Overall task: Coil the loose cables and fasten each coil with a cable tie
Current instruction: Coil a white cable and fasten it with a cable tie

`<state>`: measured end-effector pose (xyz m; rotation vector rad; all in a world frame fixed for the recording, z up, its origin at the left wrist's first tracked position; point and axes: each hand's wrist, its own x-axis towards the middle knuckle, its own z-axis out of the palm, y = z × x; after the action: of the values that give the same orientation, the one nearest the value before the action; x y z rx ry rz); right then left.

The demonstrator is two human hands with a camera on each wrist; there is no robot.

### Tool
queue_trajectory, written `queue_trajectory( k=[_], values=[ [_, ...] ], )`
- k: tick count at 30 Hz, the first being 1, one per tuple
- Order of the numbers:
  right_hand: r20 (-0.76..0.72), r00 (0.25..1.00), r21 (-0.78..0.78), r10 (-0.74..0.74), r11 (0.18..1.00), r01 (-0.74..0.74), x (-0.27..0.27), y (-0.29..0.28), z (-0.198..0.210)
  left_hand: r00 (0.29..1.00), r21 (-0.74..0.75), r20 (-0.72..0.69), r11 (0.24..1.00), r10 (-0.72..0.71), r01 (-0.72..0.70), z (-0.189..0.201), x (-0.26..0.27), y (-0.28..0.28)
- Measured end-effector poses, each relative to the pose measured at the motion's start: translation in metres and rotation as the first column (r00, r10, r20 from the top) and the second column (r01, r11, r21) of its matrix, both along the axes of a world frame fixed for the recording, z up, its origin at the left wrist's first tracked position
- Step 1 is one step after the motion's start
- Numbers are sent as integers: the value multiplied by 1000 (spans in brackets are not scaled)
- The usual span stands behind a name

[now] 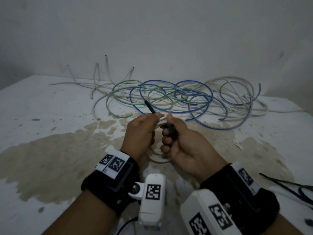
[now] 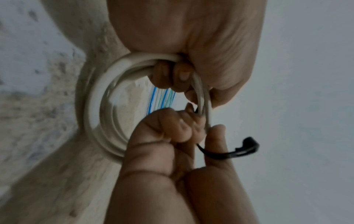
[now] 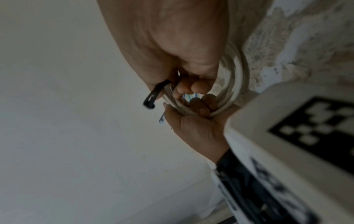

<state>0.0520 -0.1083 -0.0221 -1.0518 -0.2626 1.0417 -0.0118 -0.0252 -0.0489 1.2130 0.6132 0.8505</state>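
Head view: white coil (image 1: 159, 156) between both hands, tabletop (image 1: 50, 133) margins bare.

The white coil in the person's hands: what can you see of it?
The white coil is smooth, plastic-looking cable wound into several round loops, held upright above the stained table. The left hand and right hand both grip its top side by side. A black cable tie passes round the strands there, not yet closed.

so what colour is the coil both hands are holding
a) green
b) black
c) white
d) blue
c: the coil gripped by the left hand and the right hand is white; the blue and green cables lie loose on the table behind.
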Motion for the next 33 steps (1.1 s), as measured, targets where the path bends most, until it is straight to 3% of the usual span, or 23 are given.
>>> queue_trajectory(
  k=[5,10,13,18,20,21,25,28,33],
  values=[
    [254,967,-54,27,998,-14,-5,-10,7,994,-18,-8,993,113,-113,0,1,4],
    [482,875,-106,49,994,3,-9,-14,11,986,-59,19,985,164,-163,2,1,4],
    [664,744,-120,67,993,18,-6,-15,8,980,-29,23,980,197,-197,1,0,7],
    [908,418,-38,-20,991,130,2,-14,11,970,154,-33,960,240,-233,-1,0,7],
    [930,363,16,-63,991,132,3,-12,15,970,195,-34,954,239,-228,-1,0,6],
    [925,371,38,-82,992,124,3,-10,16,971,207,-33,952,238,-226,-1,0,5],
    [827,550,79,-115,993,89,6,0,17,973,266,-12,939,229,-217,2,-1,4],
    [767,626,96,-140,990,103,9,7,16,981,260,-6,947,196,-188,4,-2,5],
    [806,563,102,-184,980,174,11,10,14,978,312,-45,933,203,-179,8,-5,5]
  ],
)
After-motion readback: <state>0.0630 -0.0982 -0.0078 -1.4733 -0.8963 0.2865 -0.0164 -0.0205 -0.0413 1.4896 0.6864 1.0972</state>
